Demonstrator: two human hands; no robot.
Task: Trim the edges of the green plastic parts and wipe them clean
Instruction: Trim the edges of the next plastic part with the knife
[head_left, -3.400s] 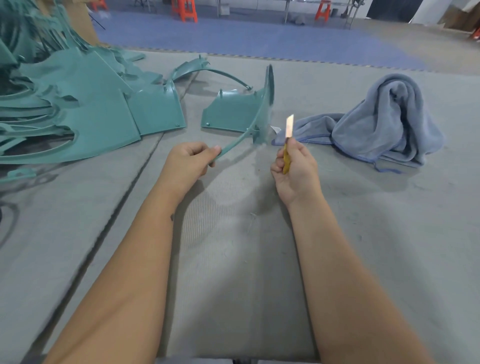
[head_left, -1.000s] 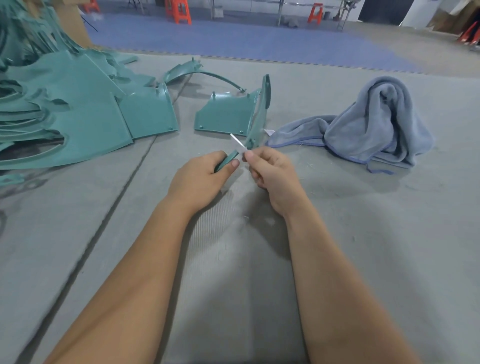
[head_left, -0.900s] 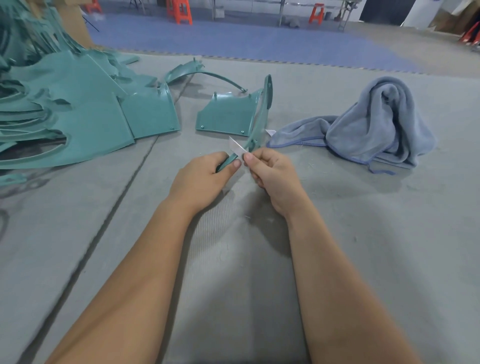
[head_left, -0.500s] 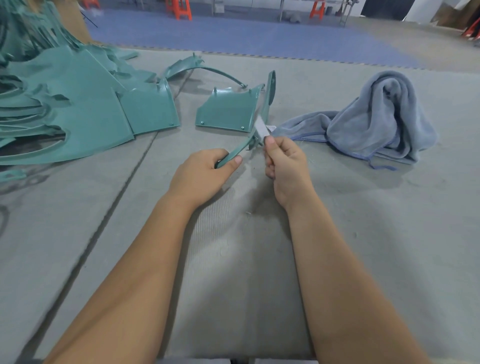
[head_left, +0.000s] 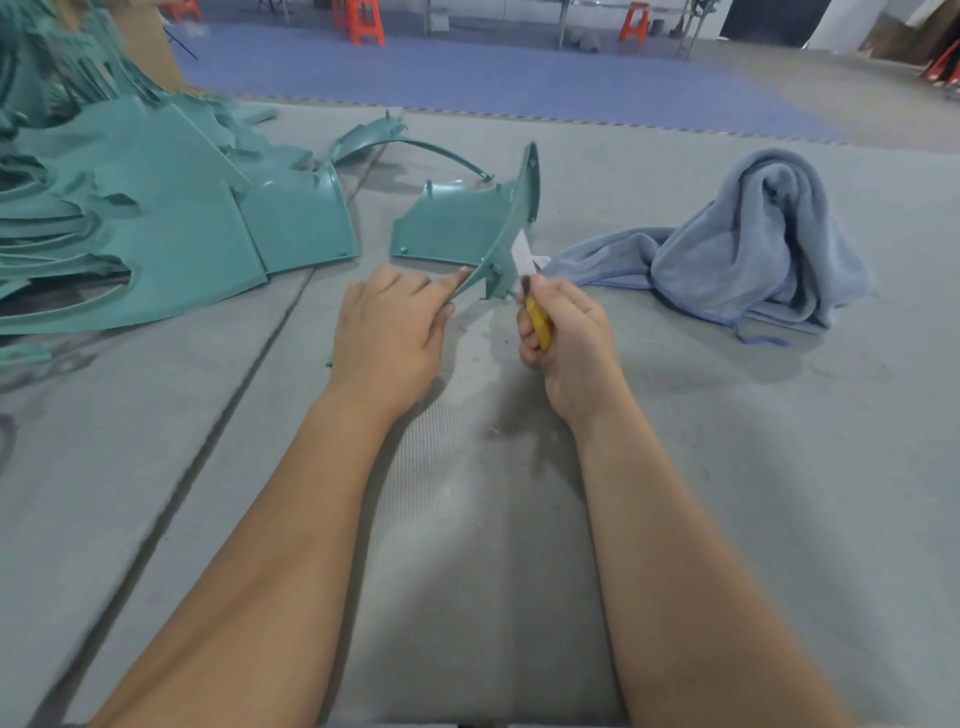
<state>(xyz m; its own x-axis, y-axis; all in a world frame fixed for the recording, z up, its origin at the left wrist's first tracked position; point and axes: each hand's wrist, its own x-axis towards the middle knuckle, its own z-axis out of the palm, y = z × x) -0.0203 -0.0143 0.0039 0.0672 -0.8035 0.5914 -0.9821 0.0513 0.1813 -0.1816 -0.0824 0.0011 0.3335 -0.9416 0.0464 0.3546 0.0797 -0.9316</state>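
While the left hand (head_left: 387, 325) pinches the near end of a curved green plastic part (head_left: 511, 223) between thumb and fingers, the right hand (head_left: 569, 332) is curled tightly around the yellow handle of a utility knife (head_left: 530, 291). The knife's pale blade points up and lies against the right edge of the part, just above the right hand. The part rises from the left hand, its far tip lifted off the grey tabletop (head_left: 727, 467), and a flat panel of it spreads out to the left of the blade. Left of the held part, a pile of green plastic parts (head_left: 156, 218) lies spread on the tabletop, with one thin arched piece (head_left: 410, 137) beyond the held part. Right of the held part, a crumpled blue-grey towel (head_left: 748, 244) rests on the tabletop, close to the blade. No containers are visible.
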